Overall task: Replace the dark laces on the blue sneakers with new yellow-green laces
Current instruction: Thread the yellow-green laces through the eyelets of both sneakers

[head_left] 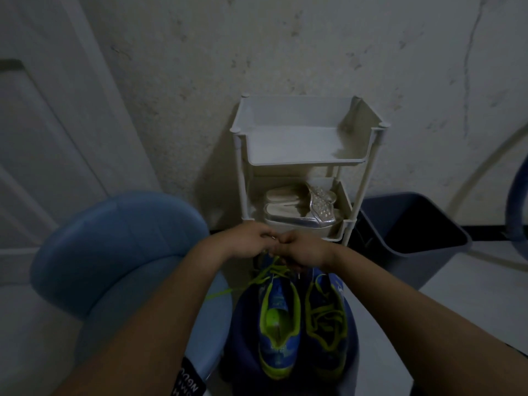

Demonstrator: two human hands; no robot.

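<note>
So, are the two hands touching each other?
Touching. The head view shows the left hand and right hand meeting at the fingers, no gap between them, where the lace runs up.

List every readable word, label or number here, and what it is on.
On the sleeve patch: white letters, sideways and cut off; seems to read "NGU", rest unreadable.
On the sneakers: small tongue marks, too blurred to read.
Nothing else carries text.

Dim room: stained grey wall (285, 38), white door (43, 124) left, white shelf rack (285, 144), blue chair (114, 238), dark bin (414, 267), pale floor (471, 304).
</note>
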